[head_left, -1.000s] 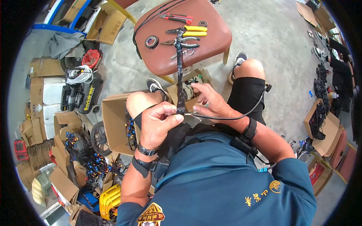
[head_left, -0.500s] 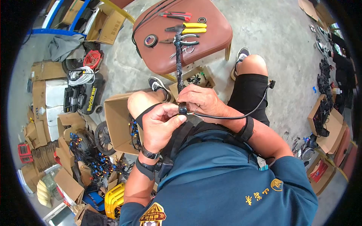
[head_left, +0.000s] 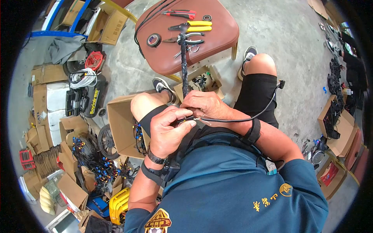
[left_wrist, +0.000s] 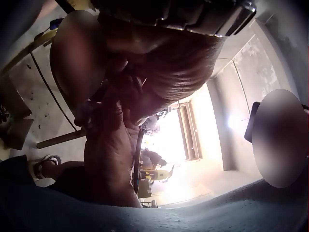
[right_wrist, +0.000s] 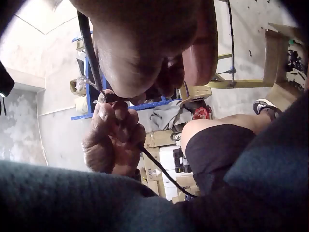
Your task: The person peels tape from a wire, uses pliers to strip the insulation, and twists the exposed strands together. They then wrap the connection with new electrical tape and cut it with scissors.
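In the head view the left hand [head_left: 169, 130] pinches a dark wrapped piece at the joint of a black cable [head_left: 252, 117], with thumb and fingertips. The right hand [head_left: 210, 105] touches it from the other side, its fingers curled round the lower end of a long black taped bundle [head_left: 184, 64]. Thin bare wire strands [head_left: 200, 119] show between the hands. In the right wrist view, the left hand's fingertips [right_wrist: 113, 113] hold the cable by frayed strands. The cable runs over the right forearm.
A brown chair seat [head_left: 163, 62] ahead bears yellow-handled pliers [head_left: 200, 26], a red cutter [head_left: 180, 14], grey-handled pliers, scissors and a tape roll [head_left: 154, 40]. Open cardboard boxes [head_left: 118, 128] stand beside the left knee and between the feet. Bundled wires lie at the left.
The right hand has moved in from the right, from spread fingers to a grip on the bundle's lower end. The wrapped piece at the left fingertips has turned, and more wire strands show.
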`<state>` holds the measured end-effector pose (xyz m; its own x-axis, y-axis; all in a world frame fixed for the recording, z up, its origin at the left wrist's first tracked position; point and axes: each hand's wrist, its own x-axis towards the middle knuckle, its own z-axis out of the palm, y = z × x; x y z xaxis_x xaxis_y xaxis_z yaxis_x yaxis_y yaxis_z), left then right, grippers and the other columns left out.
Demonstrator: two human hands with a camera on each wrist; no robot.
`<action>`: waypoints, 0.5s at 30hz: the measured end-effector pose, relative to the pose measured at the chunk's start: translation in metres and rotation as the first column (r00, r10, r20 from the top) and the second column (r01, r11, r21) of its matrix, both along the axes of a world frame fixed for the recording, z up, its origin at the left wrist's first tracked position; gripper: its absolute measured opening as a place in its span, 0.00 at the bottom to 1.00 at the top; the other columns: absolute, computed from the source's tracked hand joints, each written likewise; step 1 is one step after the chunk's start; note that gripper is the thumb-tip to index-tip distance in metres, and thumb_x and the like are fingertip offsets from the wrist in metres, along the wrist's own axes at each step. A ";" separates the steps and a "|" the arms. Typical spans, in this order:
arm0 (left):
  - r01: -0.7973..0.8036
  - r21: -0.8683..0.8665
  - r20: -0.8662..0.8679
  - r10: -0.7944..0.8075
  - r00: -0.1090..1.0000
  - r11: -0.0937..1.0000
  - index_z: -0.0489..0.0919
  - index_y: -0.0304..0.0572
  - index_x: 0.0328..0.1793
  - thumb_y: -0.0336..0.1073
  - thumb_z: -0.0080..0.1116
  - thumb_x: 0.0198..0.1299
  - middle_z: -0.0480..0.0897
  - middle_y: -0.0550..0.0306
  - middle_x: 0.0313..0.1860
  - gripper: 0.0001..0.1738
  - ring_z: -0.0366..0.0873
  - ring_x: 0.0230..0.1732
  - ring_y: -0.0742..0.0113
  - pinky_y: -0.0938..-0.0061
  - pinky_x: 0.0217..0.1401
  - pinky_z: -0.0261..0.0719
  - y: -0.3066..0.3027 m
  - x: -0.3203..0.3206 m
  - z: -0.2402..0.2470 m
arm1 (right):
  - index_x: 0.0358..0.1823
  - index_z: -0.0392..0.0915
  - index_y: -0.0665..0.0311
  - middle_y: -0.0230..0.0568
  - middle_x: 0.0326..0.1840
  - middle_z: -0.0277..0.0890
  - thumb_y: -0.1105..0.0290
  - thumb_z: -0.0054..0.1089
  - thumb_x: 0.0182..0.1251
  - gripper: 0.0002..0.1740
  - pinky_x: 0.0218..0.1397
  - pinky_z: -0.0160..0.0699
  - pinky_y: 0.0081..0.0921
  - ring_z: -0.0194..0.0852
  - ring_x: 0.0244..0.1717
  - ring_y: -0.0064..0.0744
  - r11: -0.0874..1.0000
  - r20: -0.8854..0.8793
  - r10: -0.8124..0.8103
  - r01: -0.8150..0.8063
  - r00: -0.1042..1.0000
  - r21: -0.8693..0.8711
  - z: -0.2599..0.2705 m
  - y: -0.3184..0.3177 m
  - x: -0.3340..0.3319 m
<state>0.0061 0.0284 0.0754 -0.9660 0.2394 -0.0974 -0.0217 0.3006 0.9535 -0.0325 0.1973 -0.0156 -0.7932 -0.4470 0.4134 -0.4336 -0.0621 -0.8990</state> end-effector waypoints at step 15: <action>0.087 -0.116 -0.262 -0.115 0.958 0.989 0.85 0.34 0.37 0.19 0.70 0.48 0.79 0.58 0.26 0.10 0.73 0.25 0.72 0.78 0.27 0.68 0.001 -0.007 -0.002 | 0.33 0.76 0.64 0.39 0.31 0.76 0.78 0.68 0.53 0.08 0.34 0.78 0.31 0.81 0.32 0.40 0.995 -0.031 0.039 -0.041 0.999 -0.093 -0.002 -0.003 0.005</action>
<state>-0.0011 0.0294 0.0738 -0.9314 0.3393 0.1315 0.2649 0.3845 0.8843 -0.0271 0.1945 -0.0176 -0.7626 -0.4364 0.4775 -0.4546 -0.1635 -0.8756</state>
